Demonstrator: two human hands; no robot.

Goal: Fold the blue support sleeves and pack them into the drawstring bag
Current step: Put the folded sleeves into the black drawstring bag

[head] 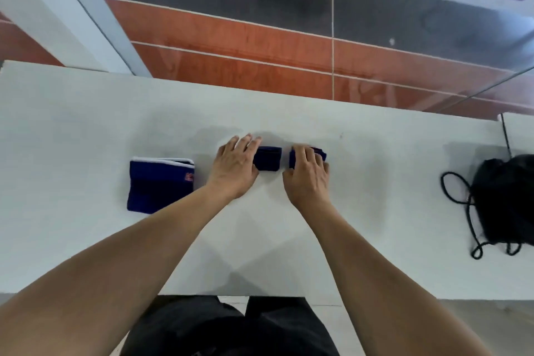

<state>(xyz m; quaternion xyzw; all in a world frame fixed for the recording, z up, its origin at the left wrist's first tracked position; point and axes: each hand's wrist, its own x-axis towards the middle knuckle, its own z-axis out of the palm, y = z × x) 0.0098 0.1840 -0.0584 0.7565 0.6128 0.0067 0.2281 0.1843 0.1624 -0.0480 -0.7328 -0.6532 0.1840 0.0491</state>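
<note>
A large folded blue sleeve (160, 185) with a white top edge and a small red logo lies on the white table (86, 124) at the left. In the middle lie two small dark blue sleeves. My left hand (235, 166) rests with straight fingers on the left end of one small sleeve (268, 158). My right hand (307, 173) covers most of the other small sleeve (294, 158), fingers curled over its right edge. The black drawstring bag (504, 199) lies at the far right, its cord looped on the table.
The table's far edge borders a floor of red and grey tiles (260, 46). A thin black rod (505, 136) stands near the bag at the table's right end. My dark trousers show below the near edge.
</note>
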